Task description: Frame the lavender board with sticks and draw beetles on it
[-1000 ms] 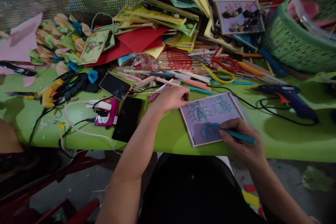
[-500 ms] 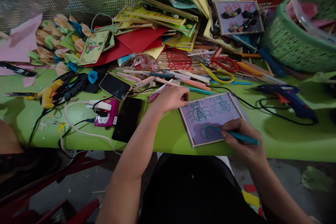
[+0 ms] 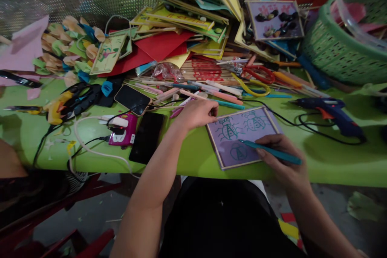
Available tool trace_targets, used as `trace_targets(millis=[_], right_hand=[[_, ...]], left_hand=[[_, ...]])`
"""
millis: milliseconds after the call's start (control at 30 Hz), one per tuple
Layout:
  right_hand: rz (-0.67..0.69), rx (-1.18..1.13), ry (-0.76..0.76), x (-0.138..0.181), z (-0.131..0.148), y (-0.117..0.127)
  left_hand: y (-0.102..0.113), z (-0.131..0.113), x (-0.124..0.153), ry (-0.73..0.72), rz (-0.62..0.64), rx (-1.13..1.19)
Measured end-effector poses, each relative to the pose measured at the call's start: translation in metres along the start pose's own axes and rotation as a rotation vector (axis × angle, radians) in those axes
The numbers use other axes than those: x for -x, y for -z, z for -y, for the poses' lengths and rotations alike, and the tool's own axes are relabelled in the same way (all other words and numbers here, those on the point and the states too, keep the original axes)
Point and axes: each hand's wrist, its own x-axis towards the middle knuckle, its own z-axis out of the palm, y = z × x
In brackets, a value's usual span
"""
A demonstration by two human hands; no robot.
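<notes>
Card (image 3: 242, 134): flat purple sheet edged with thin, pale sticks, lying slightly turned on the near part of the desk (image 3: 196, 153), between the two hands.
Drawings: teal outlines on the card; two far ones show rounded striped bodies and spindly legs, the near one a circle with lines inside.
Marker (image 3: 282, 155): slim, smooth teal barrel, slanting with its tip over the card, just beyond the circle; whether it touches I cannot tell.
Right hand (image 3: 287, 169): fingers pinched narrow around the marker, at the card's right side.
Left hand (image 3: 198, 113): fingers curled close together at the card's far-left corner; I cannot tell whether they grip it.
Desk: smooth, glossy green.
Phone (image 3: 147, 137): flat black rectangle, left of the left hand.
Glue gun (image 3: 335, 107): dark blue body, orange trigger, right of the card.
Basket (image 3: 341, 52): round green plastic, pierced walls, far right.
</notes>
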Motion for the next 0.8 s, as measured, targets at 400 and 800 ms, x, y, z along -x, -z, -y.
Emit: trace_targets(millis=[400,800], right_hand=[[0.132,0.076,0.083,-0.004,0.007,0.001],[0.16,0.07,0.042,-0.002,-0.005,-0.002]], left_hand=[[0.0,-0.001,0.0,-0.007,-0.009,-0.001],[-0.004,0.003,-0.002,-0.034,-0.02,-0.002]])
